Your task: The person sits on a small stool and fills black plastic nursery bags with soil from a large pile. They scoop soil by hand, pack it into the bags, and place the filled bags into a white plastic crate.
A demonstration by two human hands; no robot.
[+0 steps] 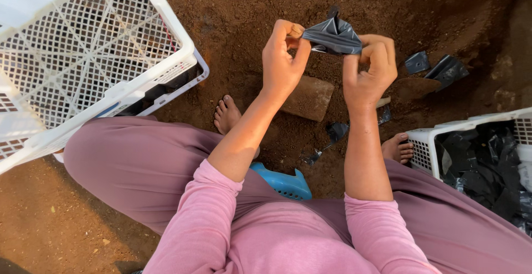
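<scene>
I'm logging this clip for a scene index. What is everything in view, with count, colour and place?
black plastic bag: one, black, pinched between both hands
loose bags: two or so, black, on soil at right
white crate: one, empty, tilted at upper left
bag crate: one, white, holding black bags, right edge
brick: one, brown, on soil under the hands
blue stool: one, blue, under the person
soil: reddish brown ground
left hand: gripping bag
right hand: gripping bag

**Seated on soil, crates either side**

A lattice crate [83, 57] lies at ten o'clock, a bag-filled crate [443, 135] at four. A brick [307, 97] sits at centre, loose bags [438, 69] at two, and a stool [282, 182] beneath the legs.
</scene>
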